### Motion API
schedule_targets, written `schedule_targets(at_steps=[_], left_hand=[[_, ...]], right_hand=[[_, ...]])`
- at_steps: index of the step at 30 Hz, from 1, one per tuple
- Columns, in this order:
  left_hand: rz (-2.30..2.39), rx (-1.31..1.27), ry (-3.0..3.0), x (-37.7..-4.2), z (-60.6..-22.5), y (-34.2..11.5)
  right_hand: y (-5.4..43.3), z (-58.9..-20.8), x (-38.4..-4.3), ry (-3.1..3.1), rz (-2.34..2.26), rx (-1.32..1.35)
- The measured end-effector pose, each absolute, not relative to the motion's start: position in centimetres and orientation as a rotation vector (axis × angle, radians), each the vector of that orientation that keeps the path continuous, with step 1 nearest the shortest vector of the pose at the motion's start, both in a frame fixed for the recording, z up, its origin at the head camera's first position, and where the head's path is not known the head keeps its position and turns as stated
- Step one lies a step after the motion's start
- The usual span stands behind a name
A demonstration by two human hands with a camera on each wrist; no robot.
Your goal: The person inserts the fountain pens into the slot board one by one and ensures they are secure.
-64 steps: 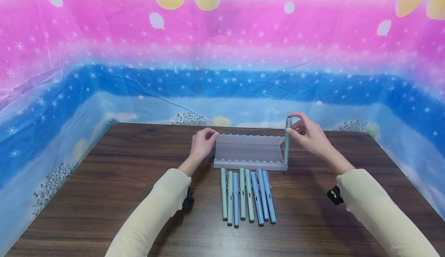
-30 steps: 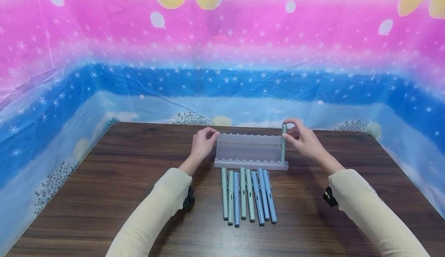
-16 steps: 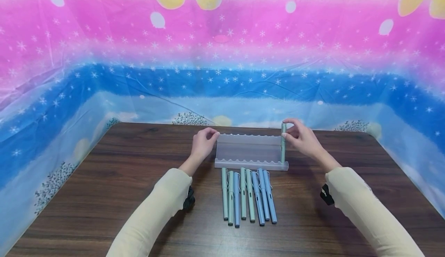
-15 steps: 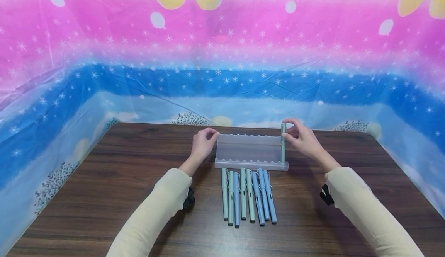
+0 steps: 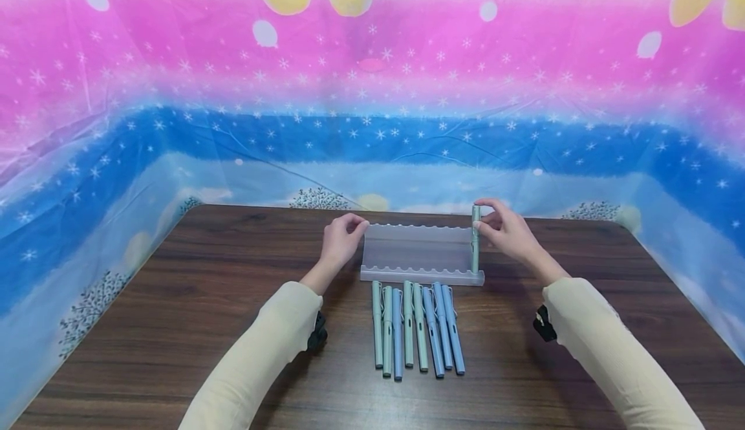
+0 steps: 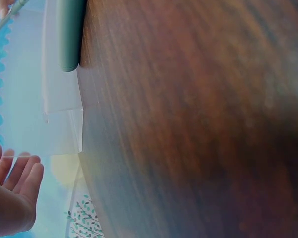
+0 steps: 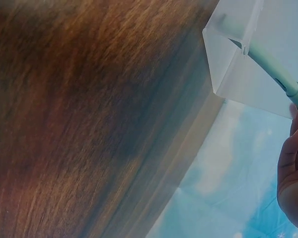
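Observation:
A translucent, scallop-edged pen rack (image 5: pixel 416 249) stands on the table. My left hand (image 5: pixel 340 241) pinches its upper left corner between thumb and fingers. At the other end, my right hand (image 5: pixel 512 233) pinches the cap end of a green pen (image 5: pixel 475 257). That pen stands nearly upright, its lower end behind the rack's front lip. The right wrist view shows the pen's barrel (image 7: pixel 270 64) slanting into the rack's end (image 7: pixel 226 57). In front of the rack lie several green pens (image 5: pixel 409 326) and blue pens (image 5: pixel 453 333), side by side, clips upward.
The dark wood-grain table (image 5: pixel 204 301) carries everything. Behind it and at both sides hangs a pink and blue patterned cloth (image 5: pixel 372 132). The loose pens' upper ends lie close to the rack's front lip. In the left wrist view, a green pen (image 6: pixel 71 34) lies beside the rack.
My right hand has brought the green pen leftward and slightly down, from the rack's right edge to inside its right end. My left hand keeps its hold on the corner; the loose pens stay put.

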State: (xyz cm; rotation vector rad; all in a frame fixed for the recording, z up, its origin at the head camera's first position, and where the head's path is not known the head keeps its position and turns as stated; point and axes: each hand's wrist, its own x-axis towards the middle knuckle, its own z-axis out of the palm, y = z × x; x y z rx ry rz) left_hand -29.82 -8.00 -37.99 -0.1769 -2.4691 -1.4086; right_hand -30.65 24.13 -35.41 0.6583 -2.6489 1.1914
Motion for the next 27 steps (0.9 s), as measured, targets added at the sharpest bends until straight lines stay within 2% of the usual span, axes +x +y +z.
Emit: schedule_targets(at_steps=[27], left_hand=[[-1.407,-0.185,-2.459,-29.84,-38.03,-7.99]], right_hand=[[24.61,-35.22,-30.1,-2.674,1.192,0.58]])
